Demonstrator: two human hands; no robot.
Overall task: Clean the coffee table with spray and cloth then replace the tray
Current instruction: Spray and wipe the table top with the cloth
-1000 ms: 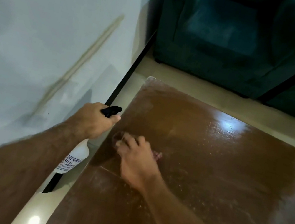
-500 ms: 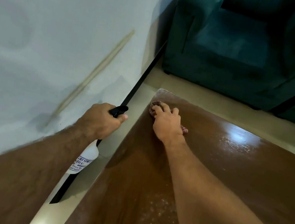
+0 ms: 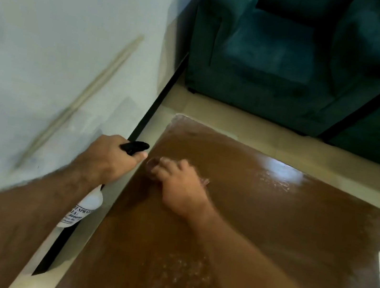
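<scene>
The right hand (image 3: 182,188) is lying on the coffee table (image 3: 284,222) near its far left corner, its fingers pressing down on the cloth (image 3: 152,166), which is poking out just beyond the fingertips. Just left of those fingers, off the table's left edge, the left hand (image 3: 108,160) is gripping the spray bottle (image 3: 88,204), whose body is hanging below the fist. The wall (image 3: 51,32) is standing left of both hands. The armchair (image 3: 286,59) is sitting well beyond the fingers, behind the table.
</scene>
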